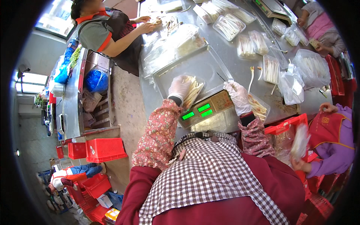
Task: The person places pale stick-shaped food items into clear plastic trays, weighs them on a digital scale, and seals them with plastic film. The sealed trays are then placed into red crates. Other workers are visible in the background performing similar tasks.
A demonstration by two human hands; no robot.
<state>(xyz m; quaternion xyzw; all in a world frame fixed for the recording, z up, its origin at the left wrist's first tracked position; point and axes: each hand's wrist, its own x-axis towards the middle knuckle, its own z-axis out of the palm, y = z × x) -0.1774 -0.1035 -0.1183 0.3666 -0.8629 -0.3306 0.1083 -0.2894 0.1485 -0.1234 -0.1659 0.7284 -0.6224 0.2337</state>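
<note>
My left hand point(179, 87), in a clear glove, grips the side of a clear plastic tray of pale stalks point(194, 89). That tray is tilted over the front left part of a weighing scale, beside its green-lit display panel point(204, 110). Its underside is hidden, so I cannot tell whether it rests on the scale. My right hand point(237, 97), gloved too, is closed around a thin dark pointed tool point(220, 76) near the right corner of the scale's platform point(188, 71). Just beyond that wrist lies another tray of pale stalks point(257, 108).
Filled trays point(229, 27) and loose stalks point(251, 77) lie across the metal table point(239, 67). A plastic bag of stalks point(311, 66) stands at right. Co-workers are at the table's far left and right. A red crate point(287, 125) borders the table's near right edge.
</note>
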